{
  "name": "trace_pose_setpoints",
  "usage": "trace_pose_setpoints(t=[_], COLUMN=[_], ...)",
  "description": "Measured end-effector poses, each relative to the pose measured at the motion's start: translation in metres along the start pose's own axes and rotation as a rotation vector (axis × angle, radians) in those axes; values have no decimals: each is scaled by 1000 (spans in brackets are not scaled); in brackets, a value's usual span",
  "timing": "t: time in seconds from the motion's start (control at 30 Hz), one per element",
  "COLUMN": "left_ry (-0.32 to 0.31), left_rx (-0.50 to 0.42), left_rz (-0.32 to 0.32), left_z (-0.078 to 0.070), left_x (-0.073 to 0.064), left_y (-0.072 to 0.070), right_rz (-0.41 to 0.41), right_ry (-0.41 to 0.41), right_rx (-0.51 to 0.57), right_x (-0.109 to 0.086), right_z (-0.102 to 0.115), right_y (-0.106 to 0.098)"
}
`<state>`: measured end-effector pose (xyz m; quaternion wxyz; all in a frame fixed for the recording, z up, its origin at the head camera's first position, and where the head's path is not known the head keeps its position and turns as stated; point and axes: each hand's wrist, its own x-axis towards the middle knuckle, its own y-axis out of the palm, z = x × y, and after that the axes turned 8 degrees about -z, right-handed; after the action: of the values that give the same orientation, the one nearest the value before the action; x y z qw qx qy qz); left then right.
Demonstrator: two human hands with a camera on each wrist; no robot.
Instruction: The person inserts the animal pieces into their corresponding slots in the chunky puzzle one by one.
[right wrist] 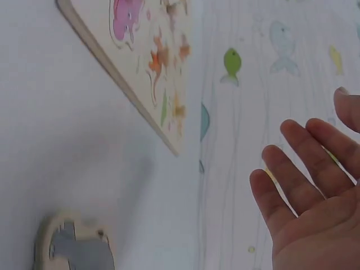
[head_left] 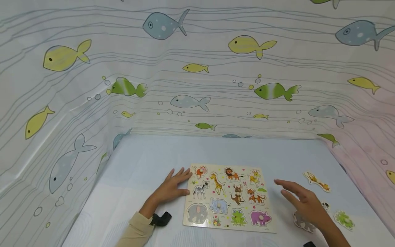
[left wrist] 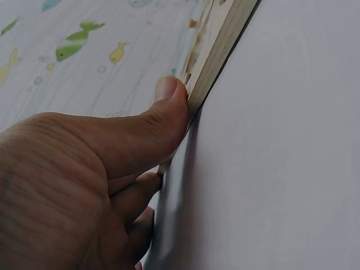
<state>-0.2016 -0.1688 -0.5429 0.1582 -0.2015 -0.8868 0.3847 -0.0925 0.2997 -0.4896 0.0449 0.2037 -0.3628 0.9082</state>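
A wooden animal puzzle board lies flat on the table. My left hand rests at its left side, with fingertips near the upper corner. In the left wrist view the thumb touches the board's wooden edge. My right hand, fingers apart and holding nothing, is raised to the right of the board. Below and around it lie a giraffe piece, an elephant piece, a frog piece and a black-and-white piece; the hand partly covers the elephant and black-and-white pieces.
The pale table is bordered behind and at the sides by a fish-patterned curtain. Knobbed pieces such as the purple hippo and the blue rhino sit in the board. A black wrist device is by the left sleeve.
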Motion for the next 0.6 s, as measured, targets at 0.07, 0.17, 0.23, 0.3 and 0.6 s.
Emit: trace_pose_setpoints(t=[0.07, 0.17, 0.23, 0.3, 0.6], left_ry=[-2, -2, -2, -3, -2], left_rx=[0, 1, 1, 3, 11], left_rz=[1, 0, 3, 6, 4], left_z=[0, 0, 1, 1, -1], left_x=[0, 0, 0, -1, 0], left_y=[0, 0, 0, 0, -1], right_rz=[-14, -31, -45, -54, -196], right_ry=[48, 140, 203, 257, 485], right_rx=[34, 47, 30, -10, -166], right_x=[-6, -15, -20, -26, -54], right_z=[-4, -11, -16, -22, -60], right_y=[-14, -36, -49, -60, -80])
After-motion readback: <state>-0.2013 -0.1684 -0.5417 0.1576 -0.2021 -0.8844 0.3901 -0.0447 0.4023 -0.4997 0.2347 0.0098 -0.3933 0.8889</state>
